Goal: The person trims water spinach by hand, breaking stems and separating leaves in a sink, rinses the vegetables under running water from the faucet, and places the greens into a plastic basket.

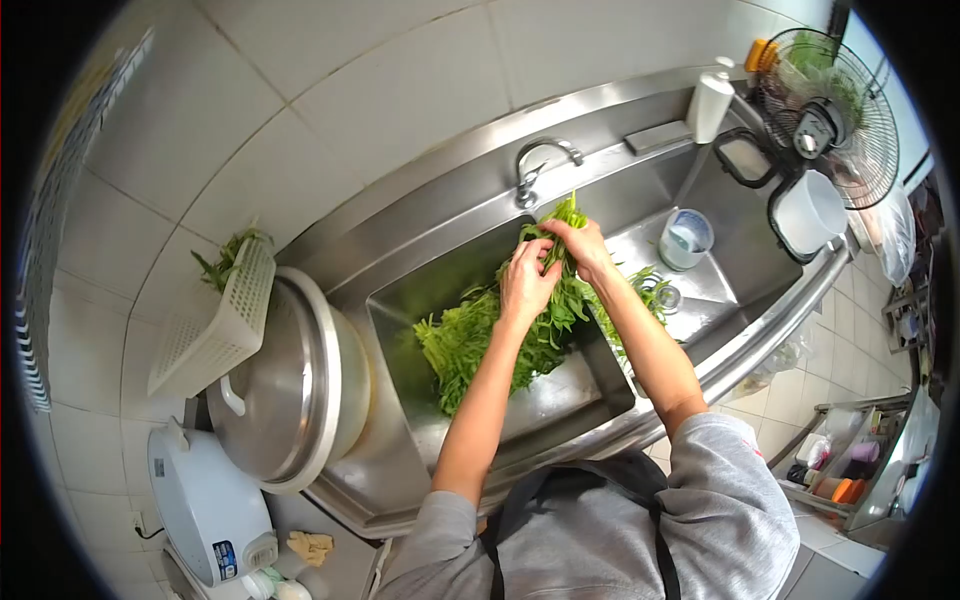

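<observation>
Both my hands are at the divider between two steel sink basins, just below the faucet [532, 170]. My left hand [527, 283] has its fingers curled at a bunch of leafy greens [566, 215]. Beside it, my right hand [582, 248] is closed round the upper part of the same bunch. A large heap of greens [470, 345] lies in the left basin [560, 400] under my left forearm. More leaves [650, 290] lie in the right basin, partly behind my right forearm.
A clear tub [686, 239] stands in the right basin [720, 290]. Behind are a white bottle [710, 103] and a fan [830, 118]. At the left are a large lidded pot [275, 385], a white basket [225, 325] holding greens and a pale blue appliance [205, 500].
</observation>
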`<state>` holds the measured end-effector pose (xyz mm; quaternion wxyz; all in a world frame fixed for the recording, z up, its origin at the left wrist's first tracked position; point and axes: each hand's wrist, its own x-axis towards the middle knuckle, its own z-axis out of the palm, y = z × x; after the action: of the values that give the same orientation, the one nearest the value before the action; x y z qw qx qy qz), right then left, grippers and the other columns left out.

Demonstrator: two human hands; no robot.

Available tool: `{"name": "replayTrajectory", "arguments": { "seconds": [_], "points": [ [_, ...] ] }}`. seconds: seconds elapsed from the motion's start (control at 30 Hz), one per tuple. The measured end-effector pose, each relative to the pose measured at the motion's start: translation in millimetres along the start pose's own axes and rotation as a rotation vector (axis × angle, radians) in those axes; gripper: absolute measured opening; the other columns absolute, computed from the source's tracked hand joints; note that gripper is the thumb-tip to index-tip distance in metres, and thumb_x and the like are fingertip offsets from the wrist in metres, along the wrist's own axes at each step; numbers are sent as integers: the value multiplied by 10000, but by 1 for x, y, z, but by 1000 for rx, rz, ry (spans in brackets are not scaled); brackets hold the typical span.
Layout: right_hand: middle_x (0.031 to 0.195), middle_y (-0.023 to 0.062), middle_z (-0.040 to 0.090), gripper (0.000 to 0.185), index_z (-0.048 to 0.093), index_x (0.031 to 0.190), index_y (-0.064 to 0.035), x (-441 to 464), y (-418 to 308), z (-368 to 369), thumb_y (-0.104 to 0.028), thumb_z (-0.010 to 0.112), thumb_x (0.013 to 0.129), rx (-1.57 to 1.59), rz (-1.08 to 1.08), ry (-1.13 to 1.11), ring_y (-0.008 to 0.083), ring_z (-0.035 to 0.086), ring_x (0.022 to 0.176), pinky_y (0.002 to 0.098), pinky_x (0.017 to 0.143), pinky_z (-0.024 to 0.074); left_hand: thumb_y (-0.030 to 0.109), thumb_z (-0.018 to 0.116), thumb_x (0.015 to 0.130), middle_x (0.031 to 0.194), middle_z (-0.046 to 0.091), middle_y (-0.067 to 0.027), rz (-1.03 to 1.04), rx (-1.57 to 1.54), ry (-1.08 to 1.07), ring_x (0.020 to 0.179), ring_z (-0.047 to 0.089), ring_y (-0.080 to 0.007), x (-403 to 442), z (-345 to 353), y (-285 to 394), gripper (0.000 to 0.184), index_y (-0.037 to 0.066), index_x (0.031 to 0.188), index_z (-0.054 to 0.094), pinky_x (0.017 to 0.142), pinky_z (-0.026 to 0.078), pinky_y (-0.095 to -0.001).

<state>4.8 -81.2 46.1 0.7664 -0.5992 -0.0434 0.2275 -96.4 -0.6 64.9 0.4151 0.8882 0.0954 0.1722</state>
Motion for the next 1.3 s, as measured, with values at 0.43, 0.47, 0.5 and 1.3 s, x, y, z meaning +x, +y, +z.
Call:
{"name": "replayTrajectory", "arguments": {
  "seconds": [0.43,0.47,0.5,1.3],
  "points": [
    [1001,128,602,348,465,1105,38,-24,-54,-185,-39,522,771,195,59,-376,180,576,891,287,777,482,73,574,763,836,626,-47,64,-204,-108,744,548,-106,49,101,64,227,26,984,593,656,454,-249],
    [1012,113,597,379,466,1129,40,-25,-56,-190,-62,542,772,144,26,-388,172,568,916,275,808,461,71,583,755,880,633,-51,120,-228,-195,758,552,-117,49,106,80,245,18,994,588,671,455,-253],
    [1014,110,595,394,461,1141,40,-24,-56,-195,-70,548,773,113,2,-401,168,566,920,274,808,458,64,593,747,870,637,-48,159,-200,-190,769,555,-121,52,120,78,258,22,1001,587,675,457,-253],
    [834,117,635,511,570,1041,-11,36,-42,-253,-201,709,588,-967,-26,-279,186,598,765,295,722,478,212,518,800,804,618,7,-432,-322,-739,731,531,-74,78,125,44,190,72,798,646,687,413,-200]
  ]
}}
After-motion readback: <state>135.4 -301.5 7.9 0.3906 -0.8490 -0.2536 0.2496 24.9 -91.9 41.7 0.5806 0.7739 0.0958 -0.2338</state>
